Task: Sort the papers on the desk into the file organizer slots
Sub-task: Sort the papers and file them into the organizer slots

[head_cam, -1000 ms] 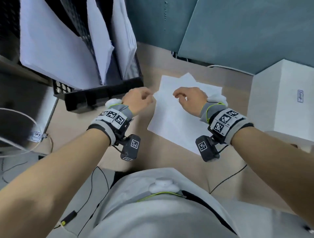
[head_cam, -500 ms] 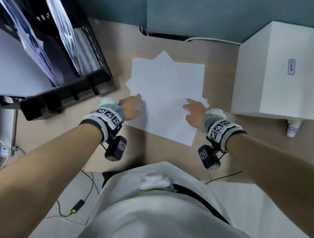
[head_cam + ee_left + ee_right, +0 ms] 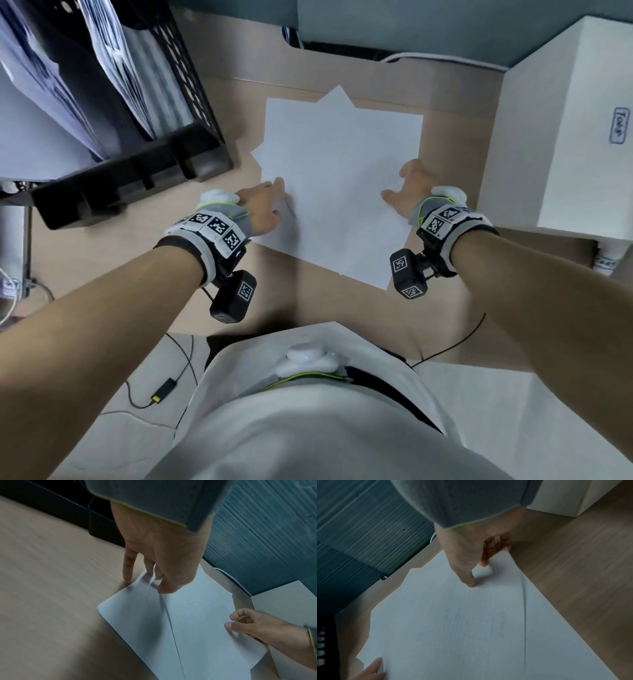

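Observation:
A loose stack of white papers [image 3: 339, 178] lies on the wooden desk [image 3: 137, 260], its corners fanned out. The black mesh file organizer [image 3: 191, 102] stands at the back left with sheets in its slots. My left hand [image 3: 270, 202] rests on the stack's left edge; in the left wrist view its straight fingers [image 3: 149, 573] and thumb press the papers [image 3: 188, 622] and one fingertip touches the desk. My right hand [image 3: 407, 192] is at the right edge. There its thumb lies on top and its fingers [image 3: 488, 555] are under the raised edge of the top sheet [image 3: 513, 574].
A white box [image 3: 561, 137] stands close to the right of the papers, with a small white bottle [image 3: 609, 260] by its near corner. A teal partition [image 3: 411, 27] and a cable run along the back. Bare desk lies between the stack and my body.
Both hands have come back from the stack's far end and spread to its left and right edges. The right hand has raised the top sheet's edge.

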